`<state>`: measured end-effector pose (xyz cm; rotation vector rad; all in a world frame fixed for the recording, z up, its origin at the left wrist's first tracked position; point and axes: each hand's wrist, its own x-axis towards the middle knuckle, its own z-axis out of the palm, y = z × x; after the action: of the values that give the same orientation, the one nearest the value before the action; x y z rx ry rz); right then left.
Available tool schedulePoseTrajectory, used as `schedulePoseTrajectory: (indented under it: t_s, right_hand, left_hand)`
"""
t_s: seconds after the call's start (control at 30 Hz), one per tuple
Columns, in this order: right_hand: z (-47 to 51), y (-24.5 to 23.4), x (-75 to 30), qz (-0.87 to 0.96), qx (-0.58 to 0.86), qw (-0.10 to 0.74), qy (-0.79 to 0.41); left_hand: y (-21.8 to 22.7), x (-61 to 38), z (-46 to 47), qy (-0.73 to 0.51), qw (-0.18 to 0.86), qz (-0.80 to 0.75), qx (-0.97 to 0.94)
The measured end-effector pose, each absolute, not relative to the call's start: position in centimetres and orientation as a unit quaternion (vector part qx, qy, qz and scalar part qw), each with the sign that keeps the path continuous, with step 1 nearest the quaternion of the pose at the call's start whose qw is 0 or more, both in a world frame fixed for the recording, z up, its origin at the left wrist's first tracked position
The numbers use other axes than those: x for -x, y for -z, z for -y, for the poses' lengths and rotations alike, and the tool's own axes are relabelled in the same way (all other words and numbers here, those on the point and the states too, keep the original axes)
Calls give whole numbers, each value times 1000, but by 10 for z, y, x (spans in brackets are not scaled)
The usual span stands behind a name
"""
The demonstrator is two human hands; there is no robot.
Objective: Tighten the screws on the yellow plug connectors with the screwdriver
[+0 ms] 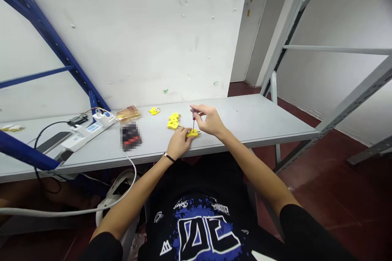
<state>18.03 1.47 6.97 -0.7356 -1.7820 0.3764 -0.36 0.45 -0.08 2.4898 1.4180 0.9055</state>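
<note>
My left hand (179, 142) rests near the table's front edge, its fingers closed on a yellow two-pin plug (192, 133) that lies on the tabletop. A thin screwdriver (194, 117) with a red handle stands upright over this plug, its tip at the plug's top face. My right hand (209, 120) pinches the screwdriver's handle from above. Just behind my left hand lie several more yellow plugs (173, 121) in a close group. Another yellow plug (154, 111) lies apart, farther back to the left.
On the left are a white power strip (88, 130) with adapters, a dark phone (54, 142), a clear bag with amber contents (128, 113) and a pixelated dark item (131, 136). A white cable (134, 171) hangs over the front edge. Blue shelf posts (55, 28) and a white wall stand around.
</note>
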Motion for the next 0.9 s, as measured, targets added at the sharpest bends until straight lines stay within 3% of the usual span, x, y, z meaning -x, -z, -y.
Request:
schedulePoseTrajectory:
  t_s: [0.4, 0.6, 0.9]
  right_hand:
    - [-15, -71, -178, 702, 331, 573, -263]
    - [-20, -66, -178, 672, 319, 616, -260]
    - [-19, -67, -179, 692, 318, 612, -216]
  left_hand:
    - [1, 4, -4, -301, 63, -471, -827]
    - [1, 4, -5, -297, 64, -474, -826]
    - [1, 3, -5, -297, 65, -474, -826]
